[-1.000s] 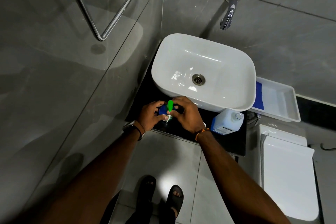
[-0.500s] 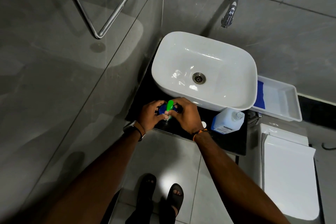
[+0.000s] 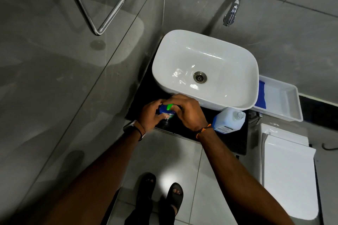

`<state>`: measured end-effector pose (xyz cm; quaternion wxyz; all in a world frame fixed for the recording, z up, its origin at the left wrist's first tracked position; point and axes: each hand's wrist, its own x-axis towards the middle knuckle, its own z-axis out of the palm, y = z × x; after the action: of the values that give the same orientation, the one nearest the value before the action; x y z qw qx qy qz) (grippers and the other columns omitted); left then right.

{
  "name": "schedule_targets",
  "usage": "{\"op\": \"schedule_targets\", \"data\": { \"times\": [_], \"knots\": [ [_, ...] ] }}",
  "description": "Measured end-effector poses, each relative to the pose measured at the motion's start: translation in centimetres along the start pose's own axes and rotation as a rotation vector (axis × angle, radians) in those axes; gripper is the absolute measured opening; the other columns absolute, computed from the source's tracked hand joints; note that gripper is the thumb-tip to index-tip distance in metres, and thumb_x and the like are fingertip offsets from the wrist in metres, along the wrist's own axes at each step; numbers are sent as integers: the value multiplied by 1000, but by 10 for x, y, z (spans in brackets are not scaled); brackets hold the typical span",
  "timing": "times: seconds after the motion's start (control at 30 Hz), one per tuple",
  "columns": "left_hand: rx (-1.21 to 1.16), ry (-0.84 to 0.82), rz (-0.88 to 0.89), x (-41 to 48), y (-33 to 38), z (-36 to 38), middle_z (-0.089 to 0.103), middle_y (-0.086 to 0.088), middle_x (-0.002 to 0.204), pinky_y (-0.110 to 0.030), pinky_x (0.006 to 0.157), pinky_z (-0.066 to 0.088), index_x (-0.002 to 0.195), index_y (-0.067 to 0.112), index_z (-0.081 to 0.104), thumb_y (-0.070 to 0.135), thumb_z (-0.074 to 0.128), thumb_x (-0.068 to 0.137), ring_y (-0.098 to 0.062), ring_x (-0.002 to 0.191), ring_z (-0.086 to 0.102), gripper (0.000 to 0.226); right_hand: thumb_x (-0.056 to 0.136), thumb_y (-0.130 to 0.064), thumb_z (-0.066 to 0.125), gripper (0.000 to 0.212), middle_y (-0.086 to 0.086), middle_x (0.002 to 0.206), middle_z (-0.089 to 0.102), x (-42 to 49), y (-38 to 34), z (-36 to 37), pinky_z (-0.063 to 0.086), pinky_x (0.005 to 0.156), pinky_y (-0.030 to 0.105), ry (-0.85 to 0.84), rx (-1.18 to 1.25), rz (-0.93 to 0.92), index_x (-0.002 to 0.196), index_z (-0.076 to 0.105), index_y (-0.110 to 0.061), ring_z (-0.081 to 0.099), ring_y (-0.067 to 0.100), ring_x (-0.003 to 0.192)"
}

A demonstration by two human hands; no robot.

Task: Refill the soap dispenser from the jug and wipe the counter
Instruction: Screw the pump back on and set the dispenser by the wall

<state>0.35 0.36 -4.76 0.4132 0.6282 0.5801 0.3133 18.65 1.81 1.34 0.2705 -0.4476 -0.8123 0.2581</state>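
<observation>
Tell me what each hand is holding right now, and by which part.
Both hold the soap dispenser: the left hand grips its blue body, the right hand closes over its green pump top.

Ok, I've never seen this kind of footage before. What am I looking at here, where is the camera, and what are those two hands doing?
No machine here: a person wears a wide-angle camera on the head, looking down at both bare hands. The left hand and the right hand both clasp a small blue soap dispenser with a green pump top, standing on the black counter. Whether the top is being loosened or tightened cannot be told. Beside it stands a translucent plastic jug with a blue tint, touched by neither hand. Behind sits the white ceramic basin under a chrome wall tap. A white plastic tray holding a blue cloth lies to the right.
</observation>
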Motion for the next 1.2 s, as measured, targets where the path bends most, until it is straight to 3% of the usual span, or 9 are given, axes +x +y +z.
{"op": "schedule_targets", "data": {
  "times": [0.1, 0.23, 0.37, 0.5, 0.57, 0.73, 0.97, 1.07, 1.2],
  "knots": [
    [11, -6, 9, -2, 1, -2, 69, -11, 119, -43, 94, 56, 126, 6, 59, 7, 79, 80, -25, 109, 68, 51, 94, -4, 66, 22, -4, 109, 73, 4, -3, -3, 44, 89, 10, -8, 8, -3, 106, 78, -19, 67, 9, 100],
    [-4, 69, 10, -2, -1, -14, 69, -11, 117, -39, 96, 54, 126, 5, 60, 5, 76, 82, -24, 109, 67, 48, 94, 1, 63, 22, 2, 109, 74, 19, -14, -3, 50, 90, 21, -31, 25, -22, 105, 78, -13, 69, 16, 99],
    [-65, 229, -55, -8, -9, -27, 67, -1, 118, -7, 86, 48, 132, 12, 58, 11, 74, 86, -10, 103, 63, 48, 91, 4, 57, 30, 8, 111, 74, 50, -33, 7, 54, 89, 36, -78, -13, -41, 110, 76, -10, 70, 27, 100],
    [-204, 348, -170, -11, -18, -33, 62, -12, 132, -33, 98, 51, 140, 9, 49, 16, 68, 90, -23, 116, 61, 54, 83, 1, 55, 38, 9, 114, 74, 80, -51, 23, 53, 90, 43, -189, -23, 11, 113, 75, -12, 69, 31, 103],
    [-213, 417, -196, -12, -22, -34, 60, -14, 132, -36, 97, 52, 139, 6, 48, 23, 66, 88, -26, 116, 61, 57, 79, -7, 50, 41, 7, 111, 74, 89, -59, 30, 54, 88, 41, -230, -6, 21, 112, 75, -12, 69, 29, 100],
    [-173, 560, -229, -6, -29, -29, 61, -14, 133, -11, 91, 43, 139, 4, 51, 12, 66, 93, -25, 120, 59, 48, 75, -14, 42, 50, 9, 109, 73, 103, -63, 39, 54, 85, 42, -256, -29, 11, 112, 75, -14, 68, 29, 97],
    [-219, 759, -345, 1, -29, -11, 68, -15, 125, -16, 89, 43, 130, 4, 61, 19, 71, 91, -28, 114, 64, 44, 80, 8, 50, 43, 8, 110, 74, 103, -56, 47, 56, 85, 42, -194, -27, -69, 109, 76, -11, 70, 28, 95],
    [-201, 836, -343, 1, -28, -7, 72, -16, 114, -3, 78, 40, 122, 2, 67, 24, 74, 89, -25, 103, 67, 41, 82, 6, 51, 40, 7, 111, 74, 102, -54, 49, 56, 87, 36, -163, -5, -79, 108, 77, -11, 70, 26, 98],
    [-224, 892, -310, -4, -28, -6, 74, -11, 111, -31, 83, 57, 118, 9, 70, 31, 76, 87, -18, 98, 68, 39, 81, 10, 55, 42, 5, 112, 74, 102, -50, 53, 55, 88, 35, -151, 9, -68, 109, 77, -13, 70, 24, 99]
  ]
}}
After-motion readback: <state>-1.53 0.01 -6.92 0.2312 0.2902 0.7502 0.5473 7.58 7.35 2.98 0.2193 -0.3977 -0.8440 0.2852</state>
